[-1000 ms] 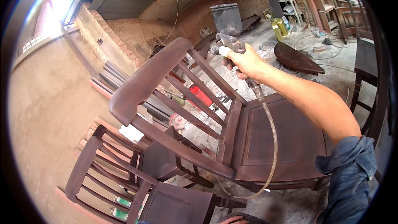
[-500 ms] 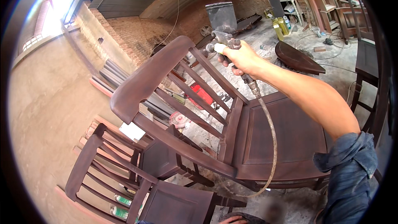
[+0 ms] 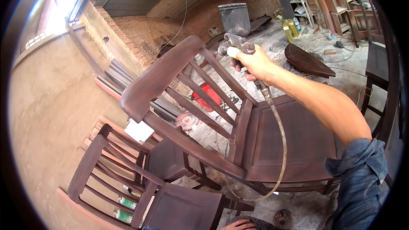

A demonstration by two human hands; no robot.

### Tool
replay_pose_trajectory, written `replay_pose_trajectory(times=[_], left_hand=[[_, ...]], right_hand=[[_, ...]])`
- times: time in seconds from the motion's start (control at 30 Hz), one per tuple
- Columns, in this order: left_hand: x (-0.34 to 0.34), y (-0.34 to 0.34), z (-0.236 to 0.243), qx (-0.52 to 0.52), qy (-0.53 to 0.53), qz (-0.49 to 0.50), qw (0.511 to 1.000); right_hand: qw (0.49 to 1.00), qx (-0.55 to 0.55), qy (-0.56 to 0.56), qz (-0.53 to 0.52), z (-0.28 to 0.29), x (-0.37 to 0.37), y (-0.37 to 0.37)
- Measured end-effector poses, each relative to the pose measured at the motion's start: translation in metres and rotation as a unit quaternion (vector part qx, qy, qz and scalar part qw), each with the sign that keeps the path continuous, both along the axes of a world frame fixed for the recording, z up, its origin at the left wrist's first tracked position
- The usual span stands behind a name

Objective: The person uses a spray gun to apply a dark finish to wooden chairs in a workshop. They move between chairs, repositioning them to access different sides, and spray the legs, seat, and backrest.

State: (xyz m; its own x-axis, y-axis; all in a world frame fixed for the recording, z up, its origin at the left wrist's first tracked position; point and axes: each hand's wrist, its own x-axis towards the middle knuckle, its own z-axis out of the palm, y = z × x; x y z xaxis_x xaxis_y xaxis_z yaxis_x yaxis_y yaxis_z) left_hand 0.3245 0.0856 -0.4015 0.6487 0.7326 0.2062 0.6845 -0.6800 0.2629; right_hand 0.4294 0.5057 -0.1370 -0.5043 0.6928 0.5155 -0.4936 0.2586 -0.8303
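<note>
My right hand [image 3: 254, 62] is closed around the grip of a metal spray gun [image 3: 235, 42], with a strip of something white at its front finger. A thin hose [image 3: 283, 145] runs down from the grip and loops below the seat. The gun is raised beside the top of a dark brown wooden chair's slatted back [image 3: 164, 74]; the chair stands tilted in view, its panelled seat [image 3: 294, 132] under my forearm. At the lower edge my left hand [image 3: 239, 225] shows only in part, fingers laid flat on dark cloth and holding nothing visible.
Two more dark chairs [image 3: 183, 206] stand at lower left, near green-and-white cans [image 3: 123, 216]. A red container [image 3: 207, 96] lies beyond the slats. Farther off are a dark bin [image 3: 235, 19], yellow cans [image 3: 291, 29] and a curved wooden panel [image 3: 306, 61]. Another chair [image 3: 377, 59] stands at right.
The view has shifted slightly, so the chair back and spray gun appear a little farther right. More of my left hand shows, and a foot is clearer at the bottom. My right hand keeps its grip.
</note>
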Motion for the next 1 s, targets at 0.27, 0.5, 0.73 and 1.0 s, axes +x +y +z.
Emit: replay_pose_trajectory(times=[0.27, 0.5, 0.73, 1.0], left_hand=[[0.004, 0.002, 0.005, -0.001, 0.008, -0.005, 1.0], [0.007, 0.002, 0.007, -0.009, 0.016, -0.01, 1.0], [0.008, 0.007, 0.01, -0.004, 0.012, -0.017, 1.0], [0.008, 0.002, 0.01, 0.004, 0.021, -0.005, 1.0]], right_hand=[[0.993, -0.004, -0.002, 0.116, -0.012, 0.027, -0.039], [0.998, 0.013, -0.007, 0.054, -0.006, 0.013, -0.033], [1.0, 0.017, -0.012, 0.019, 0.004, 0.017, -0.023], [0.996, 0.009, -0.026, 0.086, -0.004, 0.031, -0.057]])
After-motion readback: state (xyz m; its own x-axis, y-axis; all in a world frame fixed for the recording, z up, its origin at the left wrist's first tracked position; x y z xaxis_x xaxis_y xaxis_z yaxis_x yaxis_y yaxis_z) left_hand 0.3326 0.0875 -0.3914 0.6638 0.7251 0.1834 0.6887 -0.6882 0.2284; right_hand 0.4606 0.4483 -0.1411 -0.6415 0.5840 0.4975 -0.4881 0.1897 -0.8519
